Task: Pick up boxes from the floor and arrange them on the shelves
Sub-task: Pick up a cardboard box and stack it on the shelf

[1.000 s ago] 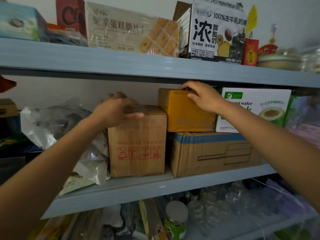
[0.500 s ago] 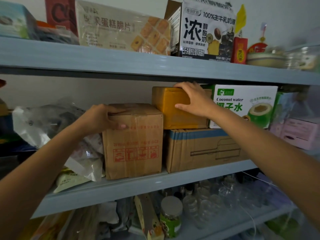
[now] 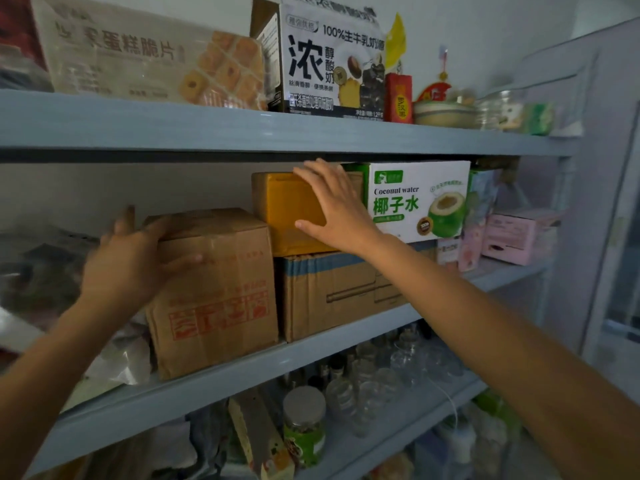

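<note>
A brown cardboard box with red handling marks (image 3: 221, 299) stands on the middle shelf (image 3: 311, 344). My left hand (image 3: 138, 261) is at its top left corner, thumb across the front face and fingers over the top edge. To its right a yellow-orange box (image 3: 287, 209) sits on a wider brown carton with blue tape (image 3: 339, 289). My right hand (image 3: 336, 206) lies against the yellow box's front with fingers spread straight. A white and green coconut water box (image 3: 419, 199) stands right beside it.
The top shelf (image 3: 277, 129) carries a cake-chip carton (image 3: 145, 57), a yoghurt carton (image 3: 332, 60), a red packet and bowls. Plastic bags (image 3: 45, 271) lie left of the brown box. Pink boxes (image 3: 516, 237) sit at the right. Glass jars (image 3: 381, 375) fill the lower shelf.
My right hand has opened from curling over the yellow box's top corner to lying flat on its front. My left hand has slid down the brown box's corner. The view has shifted right.
</note>
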